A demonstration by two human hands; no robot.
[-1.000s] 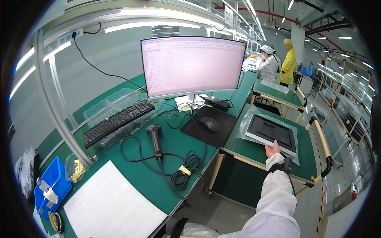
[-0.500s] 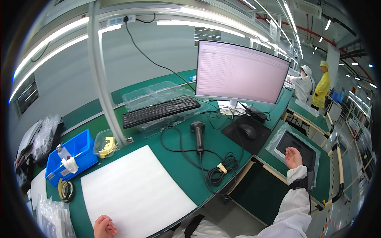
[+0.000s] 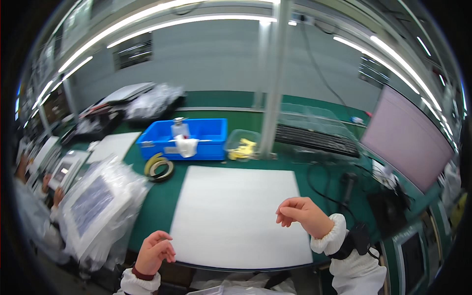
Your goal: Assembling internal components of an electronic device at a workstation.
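White sheet (image 3: pixel 236 216), one: flat at centre, laying-out apparently done; bagged panel (image 3: pixel 93 204), one seen, left of sheet, not yet unwrapped; blue bin (image 3: pixel 211 148), one, behind sheet; right hand (image 3: pixel 306 215) and left hand (image 3: pixel 153 253), one each, nothing held: right over sheet's right part, fingers bent, narrow; left beside near-left corner, fingers loosely apart; tape rolls (image 3: pixel 149 167), at least two

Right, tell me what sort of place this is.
Most likely a factory workstation, perhaps for assembly or packing: a green bench carries a white mat and a blue parts bin, with a plastic-wrapped panel at the left.
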